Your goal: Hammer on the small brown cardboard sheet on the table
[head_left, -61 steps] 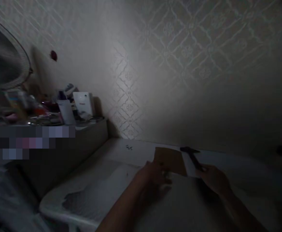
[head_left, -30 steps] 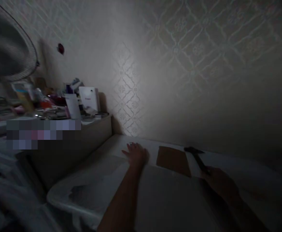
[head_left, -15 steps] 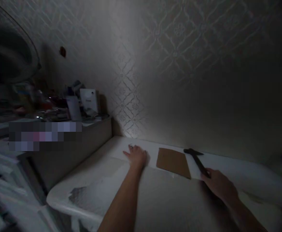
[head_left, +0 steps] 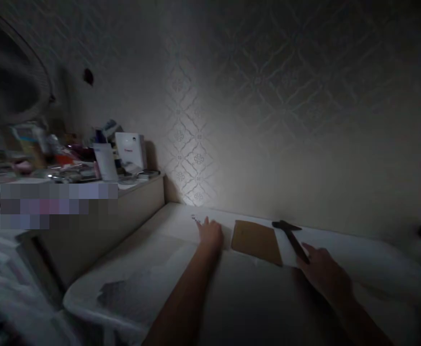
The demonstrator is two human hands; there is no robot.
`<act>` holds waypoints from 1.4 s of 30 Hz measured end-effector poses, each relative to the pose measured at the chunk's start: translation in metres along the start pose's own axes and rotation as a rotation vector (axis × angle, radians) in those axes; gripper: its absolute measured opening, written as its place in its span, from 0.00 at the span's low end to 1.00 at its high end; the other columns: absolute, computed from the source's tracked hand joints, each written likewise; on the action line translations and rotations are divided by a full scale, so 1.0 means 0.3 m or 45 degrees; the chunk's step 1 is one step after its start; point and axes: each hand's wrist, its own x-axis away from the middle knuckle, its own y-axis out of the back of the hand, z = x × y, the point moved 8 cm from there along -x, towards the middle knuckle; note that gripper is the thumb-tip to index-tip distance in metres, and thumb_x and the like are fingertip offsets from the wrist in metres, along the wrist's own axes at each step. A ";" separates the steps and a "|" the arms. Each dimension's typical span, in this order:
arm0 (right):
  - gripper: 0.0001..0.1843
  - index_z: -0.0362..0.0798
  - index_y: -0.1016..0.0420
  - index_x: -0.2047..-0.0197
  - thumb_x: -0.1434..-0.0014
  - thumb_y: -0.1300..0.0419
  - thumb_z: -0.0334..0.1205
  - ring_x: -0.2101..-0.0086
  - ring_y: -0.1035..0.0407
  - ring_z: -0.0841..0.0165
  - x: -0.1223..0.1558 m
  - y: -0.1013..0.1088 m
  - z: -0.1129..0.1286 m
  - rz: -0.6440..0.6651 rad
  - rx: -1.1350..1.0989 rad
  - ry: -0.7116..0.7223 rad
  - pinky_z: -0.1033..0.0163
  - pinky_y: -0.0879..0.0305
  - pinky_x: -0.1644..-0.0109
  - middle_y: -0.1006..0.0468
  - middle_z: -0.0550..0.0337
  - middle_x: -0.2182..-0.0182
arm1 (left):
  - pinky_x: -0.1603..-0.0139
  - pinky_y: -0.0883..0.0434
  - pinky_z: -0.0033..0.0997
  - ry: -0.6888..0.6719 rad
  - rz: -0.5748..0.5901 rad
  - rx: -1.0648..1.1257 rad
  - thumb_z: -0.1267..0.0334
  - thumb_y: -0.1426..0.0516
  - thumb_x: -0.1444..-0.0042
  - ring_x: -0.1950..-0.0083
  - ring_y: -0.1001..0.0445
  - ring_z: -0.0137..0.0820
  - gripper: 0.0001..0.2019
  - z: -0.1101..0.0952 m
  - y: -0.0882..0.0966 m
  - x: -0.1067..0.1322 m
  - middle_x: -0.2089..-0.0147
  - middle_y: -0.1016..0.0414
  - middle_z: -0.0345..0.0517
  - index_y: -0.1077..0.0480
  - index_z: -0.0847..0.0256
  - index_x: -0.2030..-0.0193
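Note:
My left hand (head_left: 210, 235) is low over the white tabletop, its fingers apart, a fingertip beside several tiny dark pieces (head_left: 195, 218) too small to name. A flat brown cardboard piece (head_left: 256, 241) lies to its right. Beyond the cardboard, a dark hammer (head_left: 294, 240) rests on the table, its head toward the wall and its handle toward me. My right hand (head_left: 326, 271) is at the end of that handle, the index finger stretched out and lifted off it. The thumb side stays close to the handle; blur hides whether it touches.
The white table (head_left: 124, 259) has a rounded front left corner and a grey worn patch. A cabinet (head_left: 138, 197) borders it on the left, crowded with bottles, a white box (head_left: 131, 150) and a tube (head_left: 105, 162). A fan (head_left: 12, 67) stands upper left. The patterned wall (head_left: 268, 158) rises behind.
My left hand has drawn in its spread fingers and shifted slightly right, uncovering the tiny dark pieces. My right hand has loosened from the hammer handle. The hammer and cardboard stay in place.

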 end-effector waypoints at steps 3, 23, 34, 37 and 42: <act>0.24 0.47 0.27 0.43 0.36 0.54 0.43 0.57 0.26 0.59 0.020 0.035 0.079 -0.181 -0.128 0.193 0.57 0.31 0.56 0.24 0.47 0.54 | 0.31 0.48 0.57 -0.015 -0.007 0.040 0.71 0.49 0.39 0.34 0.37 0.46 0.18 -0.009 0.008 0.001 0.43 0.26 0.57 0.25 0.59 0.47; 0.27 0.41 0.30 0.37 0.37 0.47 0.43 0.35 0.45 0.56 0.132 -0.087 0.329 0.345 -0.443 0.779 0.45 0.49 0.30 0.36 0.47 0.36 | 0.48 0.31 0.33 0.146 -0.006 0.158 0.68 0.48 0.39 0.45 0.25 0.40 0.15 0.027 0.007 -0.013 0.49 0.21 0.54 0.22 0.60 0.51; 0.26 0.41 0.30 0.38 0.39 0.44 0.40 0.35 0.44 0.57 0.166 -0.032 0.354 0.436 -0.536 0.809 0.45 0.49 0.30 0.36 0.46 0.35 | 0.47 0.32 0.28 0.021 -0.036 0.418 0.69 0.45 0.41 0.47 0.25 0.36 0.14 -0.013 -0.012 -0.029 0.49 0.21 0.51 0.22 0.62 0.52; 0.27 0.41 0.30 0.38 0.39 0.44 0.39 0.35 0.45 0.56 0.166 -0.031 0.356 0.462 -0.530 0.797 0.44 0.49 0.30 0.37 0.45 0.35 | 0.47 0.32 0.30 0.019 -0.033 0.403 0.69 0.45 0.41 0.47 0.25 0.39 0.13 -0.005 -0.024 -0.038 0.50 0.20 0.53 0.21 0.63 0.53; 0.28 0.40 0.31 0.37 0.39 0.45 0.40 0.34 0.45 0.56 0.170 -0.023 0.360 0.472 -0.520 0.814 0.45 0.49 0.30 0.37 0.46 0.35 | 0.46 0.32 0.29 -0.005 -0.067 0.587 0.68 0.43 0.43 0.47 0.24 0.38 0.12 -0.007 -0.022 -0.051 0.51 0.20 0.52 0.21 0.63 0.55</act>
